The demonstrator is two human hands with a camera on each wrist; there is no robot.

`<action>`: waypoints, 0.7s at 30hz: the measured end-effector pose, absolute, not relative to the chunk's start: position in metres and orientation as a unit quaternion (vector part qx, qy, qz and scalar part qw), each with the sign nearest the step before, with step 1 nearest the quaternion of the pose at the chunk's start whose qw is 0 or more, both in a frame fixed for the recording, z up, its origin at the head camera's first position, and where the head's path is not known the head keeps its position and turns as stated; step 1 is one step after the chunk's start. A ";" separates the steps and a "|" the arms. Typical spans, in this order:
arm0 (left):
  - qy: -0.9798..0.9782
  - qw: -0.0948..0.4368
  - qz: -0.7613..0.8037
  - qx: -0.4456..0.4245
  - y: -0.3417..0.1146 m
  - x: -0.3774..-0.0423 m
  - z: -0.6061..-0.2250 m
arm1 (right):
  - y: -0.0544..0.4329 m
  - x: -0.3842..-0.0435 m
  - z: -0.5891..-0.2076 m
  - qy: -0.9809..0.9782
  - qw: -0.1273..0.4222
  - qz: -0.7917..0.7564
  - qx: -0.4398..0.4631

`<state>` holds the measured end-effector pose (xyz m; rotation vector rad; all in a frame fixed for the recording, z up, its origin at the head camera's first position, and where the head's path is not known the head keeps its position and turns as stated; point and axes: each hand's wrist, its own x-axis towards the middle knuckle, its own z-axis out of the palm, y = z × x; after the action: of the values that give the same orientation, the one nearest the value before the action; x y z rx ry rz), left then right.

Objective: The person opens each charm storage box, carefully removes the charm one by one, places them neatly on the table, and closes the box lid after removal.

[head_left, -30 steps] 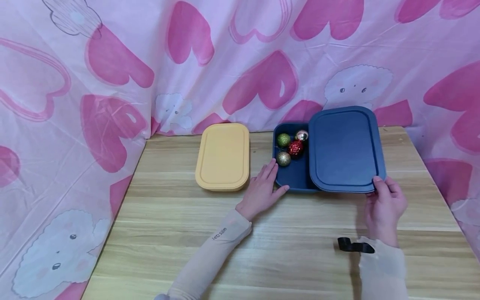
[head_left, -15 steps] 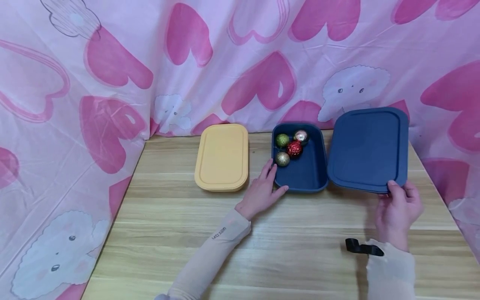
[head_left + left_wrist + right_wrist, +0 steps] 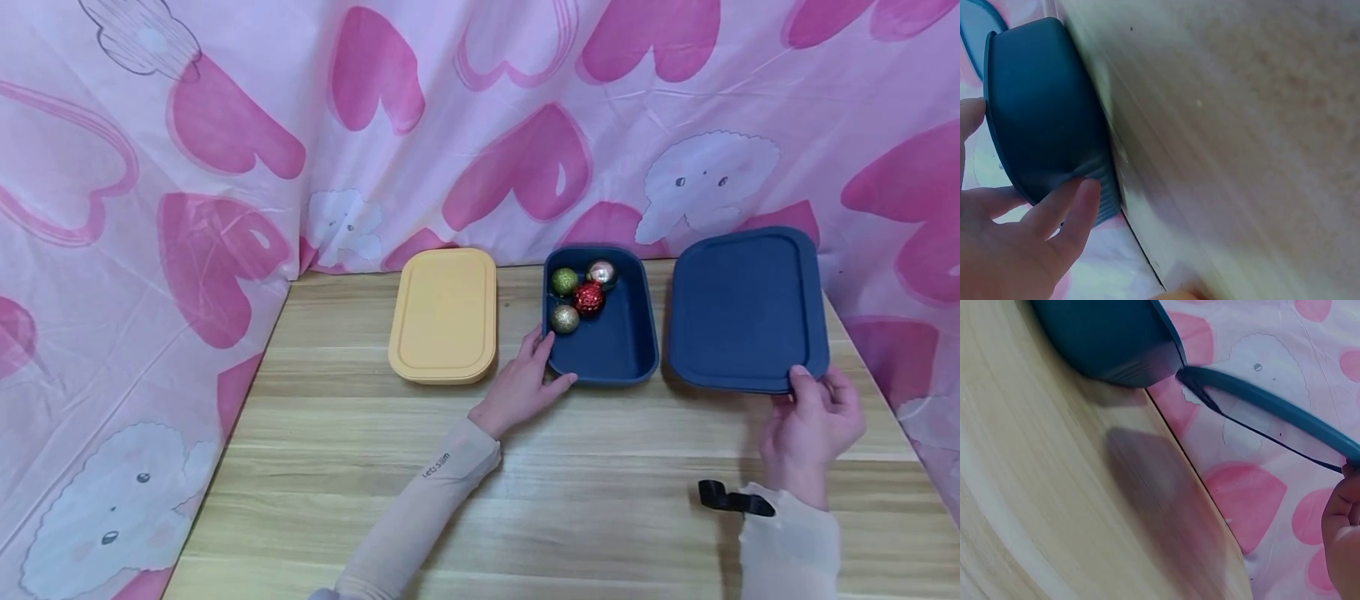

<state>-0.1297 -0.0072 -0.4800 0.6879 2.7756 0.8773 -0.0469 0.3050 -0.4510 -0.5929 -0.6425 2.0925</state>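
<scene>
A dark blue lidless food container [image 3: 611,346] stands on the table with several Christmas baubles in it: green glitter [image 3: 564,282], shiny pink [image 3: 602,273], red [image 3: 588,297] and gold glitter [image 3: 565,318]. Against its near left corner rests my left hand [image 3: 521,383], fingers extended along the outer wall, as the left wrist view also shows. My right hand [image 3: 813,425] pinches the near right corner of the matching blue lid [image 3: 746,308], thumb on top. To the container's right, the lid is held off the table, its shadow falling below in the right wrist view.
Left of the blue container sits a yellow container with its lid on [image 3: 442,317]. The wooden table [image 3: 585,500] ends at a pink heart-patterned curtain [image 3: 517,167] behind and on both sides. A black strap [image 3: 735,500] hangs by the right sleeve.
My right hand has carried the lid rightward off the container and somewhat lower, uncovering the container's right part. The left hand has stayed nearly still at the container's corner.
</scene>
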 end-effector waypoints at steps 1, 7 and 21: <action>0.924 0.075 0.298 0.228 -0.007 -0.130 -0.480 | 0.306 -0.046 -0.451 -0.260 0.425 0.833 -0.242; 0.911 0.091 0.348 0.202 -0.007 -0.131 -0.477 | 0.311 -0.044 -0.451 -0.283 0.442 0.816 -0.243; 0.900 0.095 0.389 0.173 -0.008 -0.134 -0.478 | 0.319 -0.035 -0.450 -0.406 0.452 0.725 -0.325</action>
<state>-0.1337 -0.0080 -0.4779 0.5134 2.6671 1.1530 -0.0347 0.3193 -0.4498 -0.8021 -1.0028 1.7896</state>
